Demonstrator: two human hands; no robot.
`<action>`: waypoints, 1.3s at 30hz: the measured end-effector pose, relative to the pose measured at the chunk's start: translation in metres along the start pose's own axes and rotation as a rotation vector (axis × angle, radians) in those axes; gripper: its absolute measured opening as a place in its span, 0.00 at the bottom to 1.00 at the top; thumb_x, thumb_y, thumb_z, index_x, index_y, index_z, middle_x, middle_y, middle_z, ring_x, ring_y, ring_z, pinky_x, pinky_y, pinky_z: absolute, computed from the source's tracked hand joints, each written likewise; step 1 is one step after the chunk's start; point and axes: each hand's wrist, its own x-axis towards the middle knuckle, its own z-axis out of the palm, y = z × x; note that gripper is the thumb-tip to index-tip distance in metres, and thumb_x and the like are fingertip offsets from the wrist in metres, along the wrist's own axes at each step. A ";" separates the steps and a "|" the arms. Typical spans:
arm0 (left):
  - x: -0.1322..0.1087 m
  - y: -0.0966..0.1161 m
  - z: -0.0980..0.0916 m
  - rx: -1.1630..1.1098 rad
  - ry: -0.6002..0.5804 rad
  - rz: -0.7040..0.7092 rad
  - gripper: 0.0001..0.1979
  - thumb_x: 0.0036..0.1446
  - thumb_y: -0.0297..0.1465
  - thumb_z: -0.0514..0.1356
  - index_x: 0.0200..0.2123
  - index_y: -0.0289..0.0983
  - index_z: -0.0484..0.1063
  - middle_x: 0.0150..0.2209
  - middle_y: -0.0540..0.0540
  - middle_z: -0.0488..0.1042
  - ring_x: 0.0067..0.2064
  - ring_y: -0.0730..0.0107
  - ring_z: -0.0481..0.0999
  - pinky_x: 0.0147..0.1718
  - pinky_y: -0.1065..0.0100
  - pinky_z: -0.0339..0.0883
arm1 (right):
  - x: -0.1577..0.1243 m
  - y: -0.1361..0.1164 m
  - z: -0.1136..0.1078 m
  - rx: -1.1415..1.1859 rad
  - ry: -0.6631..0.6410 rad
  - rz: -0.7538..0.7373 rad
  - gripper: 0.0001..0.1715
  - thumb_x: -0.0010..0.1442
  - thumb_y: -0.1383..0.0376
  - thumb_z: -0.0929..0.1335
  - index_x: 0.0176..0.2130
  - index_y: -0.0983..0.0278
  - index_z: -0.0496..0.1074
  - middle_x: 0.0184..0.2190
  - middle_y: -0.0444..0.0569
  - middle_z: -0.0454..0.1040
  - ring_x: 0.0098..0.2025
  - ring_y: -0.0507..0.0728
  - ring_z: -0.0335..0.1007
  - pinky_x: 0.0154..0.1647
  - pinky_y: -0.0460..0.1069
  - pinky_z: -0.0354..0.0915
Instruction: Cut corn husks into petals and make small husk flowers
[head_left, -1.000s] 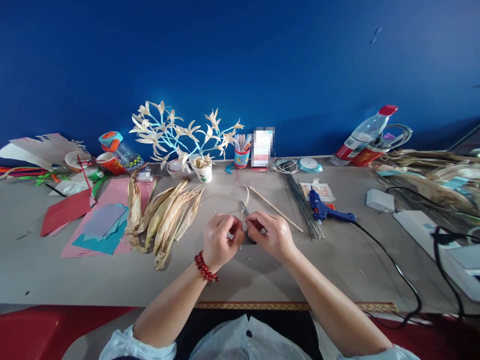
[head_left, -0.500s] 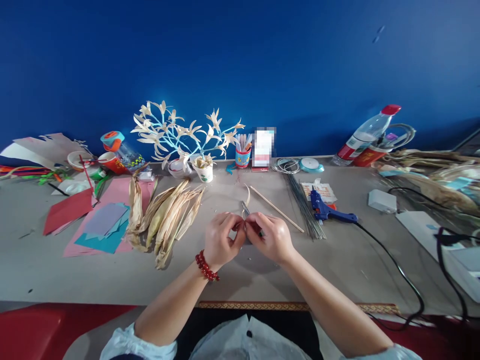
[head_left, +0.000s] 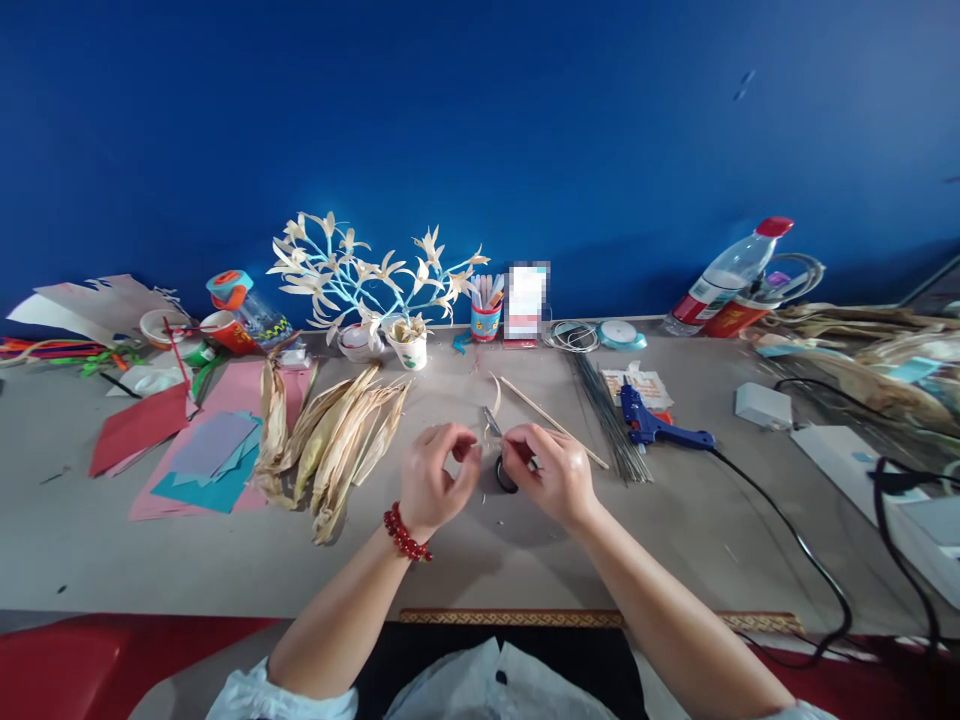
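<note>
My left hand (head_left: 435,475) is raised just over the table, thumb and fingertips pinched together; whatever they hold is too small to make out. A red bead bracelet (head_left: 403,537) circles that wrist. A short gap away, my right hand (head_left: 551,475) is also closed in a pinch, its contents hidden. Scissors (head_left: 505,478) lie between and beneath the hands, blades pointing away, partly covered by my right hand. Just beyond them a thin curled husk strip (head_left: 495,390) and a slim stick (head_left: 544,412) rest on the table.
Dried corn husks (head_left: 337,435) and coloured paper (head_left: 206,480) lie to the left. Husk flowers on blue stems stand in a white cup (head_left: 409,350) behind. On the right are wires (head_left: 611,420), a blue glue gun (head_left: 656,425) with its cord, and a tilted bottle (head_left: 724,275).
My hands, which met at the fingertips, have drawn apart, the left one moving left and the right one slightly right. More of the scissors' black handles now shows between them.
</note>
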 end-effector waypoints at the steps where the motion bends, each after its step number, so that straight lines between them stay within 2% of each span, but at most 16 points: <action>1: 0.000 0.002 0.001 0.006 -0.014 0.014 0.02 0.59 0.28 0.56 0.33 0.39 0.68 0.27 0.48 0.73 0.31 0.67 0.72 0.34 0.66 0.65 | 0.000 -0.001 0.001 -0.004 -0.005 -0.008 0.05 0.62 0.67 0.64 0.32 0.61 0.67 0.21 0.42 0.70 0.22 0.50 0.63 0.27 0.45 0.59; 5: -0.001 0.006 0.006 0.054 -0.022 0.026 0.07 0.58 0.25 0.55 0.28 0.39 0.67 0.26 0.49 0.73 0.31 0.67 0.71 0.34 0.66 0.64 | 0.000 -0.004 0.004 0.013 -0.003 -0.014 0.04 0.61 0.68 0.64 0.33 0.62 0.67 0.21 0.42 0.69 0.22 0.50 0.63 0.27 0.44 0.59; 10: -0.003 0.004 0.009 0.036 -0.012 0.063 0.08 0.58 0.25 0.56 0.27 0.39 0.66 0.26 0.48 0.72 0.31 0.67 0.71 0.35 0.65 0.66 | -0.003 -0.005 0.009 0.122 -0.074 0.060 0.02 0.61 0.66 0.65 0.35 0.62 0.68 0.23 0.42 0.71 0.23 0.50 0.65 0.27 0.44 0.60; 17: -0.007 0.004 0.015 0.060 0.045 0.134 0.08 0.56 0.24 0.56 0.27 0.40 0.64 0.22 0.51 0.69 0.27 0.69 0.68 0.45 0.60 0.69 | -0.003 -0.005 0.009 0.040 -0.045 0.057 0.06 0.61 0.66 0.64 0.31 0.62 0.68 0.21 0.42 0.71 0.21 0.50 0.64 0.25 0.43 0.58; 19: -0.006 0.005 0.013 0.068 0.068 0.118 0.09 0.56 0.23 0.55 0.26 0.41 0.63 0.22 0.52 0.67 0.27 0.69 0.68 0.44 0.61 0.70 | -0.001 0.001 0.003 0.013 -0.028 0.059 0.05 0.60 0.67 0.64 0.31 0.62 0.69 0.21 0.42 0.72 0.22 0.50 0.66 0.26 0.44 0.60; 22: -0.005 0.005 0.009 0.061 0.111 0.078 0.09 0.56 0.23 0.55 0.26 0.40 0.62 0.22 0.51 0.66 0.28 0.68 0.68 0.40 0.63 0.70 | 0.001 0.009 -0.008 0.003 0.074 0.155 0.05 0.60 0.66 0.64 0.32 0.61 0.68 0.23 0.43 0.74 0.23 0.51 0.69 0.27 0.44 0.63; 24: -0.004 0.005 0.008 0.051 0.121 0.068 0.09 0.56 0.23 0.55 0.26 0.40 0.63 0.22 0.51 0.66 0.28 0.68 0.69 0.38 0.64 0.70 | 0.002 0.010 -0.013 0.061 0.117 0.195 0.04 0.60 0.66 0.64 0.35 0.61 0.68 0.26 0.45 0.76 0.25 0.52 0.72 0.26 0.44 0.64; 28: -0.004 0.003 0.011 0.058 0.067 0.106 0.08 0.56 0.23 0.56 0.27 0.40 0.63 0.22 0.51 0.67 0.28 0.68 0.68 0.39 0.63 0.68 | 0.001 0.001 -0.005 0.158 -0.042 0.088 0.11 0.57 0.67 0.65 0.42 0.61 0.68 0.30 0.46 0.77 0.28 0.52 0.73 0.31 0.45 0.67; 32: -0.005 0.002 0.014 0.087 0.054 0.126 0.09 0.56 0.24 0.57 0.26 0.40 0.62 0.22 0.51 0.68 0.28 0.68 0.68 0.38 0.63 0.67 | 0.000 -0.003 0.007 0.058 -0.080 0.033 0.02 0.59 0.67 0.65 0.34 0.61 0.69 0.23 0.44 0.73 0.24 0.51 0.68 0.27 0.44 0.62; 35: -0.005 0.003 0.013 0.100 0.048 0.102 0.09 0.56 0.24 0.56 0.25 0.40 0.63 0.21 0.51 0.67 0.27 0.68 0.68 0.36 0.64 0.66 | 0.001 0.003 0.004 -0.009 -0.040 0.028 0.05 0.59 0.68 0.64 0.31 0.61 0.69 0.22 0.43 0.72 0.23 0.50 0.66 0.27 0.44 0.60; 39: -0.003 0.001 0.010 0.118 0.070 0.036 0.09 0.56 0.24 0.55 0.25 0.40 0.63 0.21 0.51 0.67 0.26 0.67 0.69 0.33 0.65 0.64 | 0.004 0.012 -0.008 -0.030 0.083 0.111 0.05 0.58 0.68 0.65 0.30 0.61 0.69 0.23 0.43 0.73 0.24 0.50 0.67 0.28 0.44 0.63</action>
